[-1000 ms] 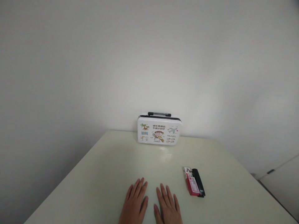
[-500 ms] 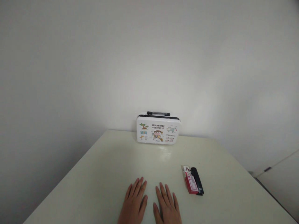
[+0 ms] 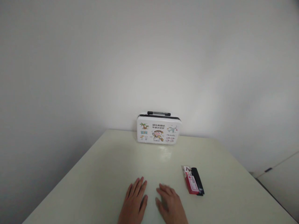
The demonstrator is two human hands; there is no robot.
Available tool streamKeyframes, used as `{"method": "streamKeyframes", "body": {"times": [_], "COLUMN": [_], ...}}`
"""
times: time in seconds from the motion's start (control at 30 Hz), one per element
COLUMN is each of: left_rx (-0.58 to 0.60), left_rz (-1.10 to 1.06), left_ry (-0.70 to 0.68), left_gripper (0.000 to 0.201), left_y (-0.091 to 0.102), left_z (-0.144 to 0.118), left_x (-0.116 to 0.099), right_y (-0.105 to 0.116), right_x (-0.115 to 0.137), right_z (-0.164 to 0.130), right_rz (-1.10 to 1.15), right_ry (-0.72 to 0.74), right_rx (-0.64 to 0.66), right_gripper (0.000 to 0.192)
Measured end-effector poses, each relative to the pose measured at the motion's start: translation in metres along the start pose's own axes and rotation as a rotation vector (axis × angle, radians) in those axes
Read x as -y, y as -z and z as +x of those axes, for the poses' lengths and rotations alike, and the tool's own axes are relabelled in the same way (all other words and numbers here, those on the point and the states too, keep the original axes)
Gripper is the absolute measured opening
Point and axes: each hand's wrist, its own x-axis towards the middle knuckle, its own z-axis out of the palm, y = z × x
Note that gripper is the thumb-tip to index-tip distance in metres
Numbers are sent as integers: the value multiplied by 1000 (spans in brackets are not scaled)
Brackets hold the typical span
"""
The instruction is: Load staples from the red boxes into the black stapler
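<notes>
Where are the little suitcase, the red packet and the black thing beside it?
little suitcase (image 3: 159, 133): head view, middle of its printed front.
red packet (image 3: 192, 183): head view, its red label face.
black thing (image 3: 197, 180): head view, middle of its long top.

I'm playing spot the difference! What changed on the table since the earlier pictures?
The right hand lifted a little, its fingers curling and blurred with motion. It took hold of nothing. The left hand stayed flat on the table. The red pack, the black object and the little suitcase stayed put.
</notes>
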Motion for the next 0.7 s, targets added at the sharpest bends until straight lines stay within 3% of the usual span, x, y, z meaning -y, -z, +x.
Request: {"method": "streamKeyframes", "body": {"times": [0.1, 0.2, 0.3, 0.37, 0.47, 0.7], "left_rx": [-5, -10, -6, -10, -9, 23], "left_rz": [-24, -43, -50, -54, -57, -84], "left_ry": [14, 16, 20, 19, 20, 31], "left_gripper": [61, 61, 62, 62, 62, 61], "left_y": [0, 0, -2, -4, -5, -5], "left_z": [0, -1, -1, -1, -1, 0], "left_x": [0, 0, 2, 3, 4, 4], "right_y": [63, 121, 150, 150, 131, 68], "right_x": [-17, -60, -105, -123, -130, -98], "right_z": [21, 35, 36, 33, 28, 33], "right_rz": [233, 185, 322, 539, 757, 833], "right_ry": [-100, -169, -332, -445, -552, -527], "right_rx": [-2, -266, -394, -378, -284, -200], "right_gripper": [42, 50, 70, 81, 88, 93]}}
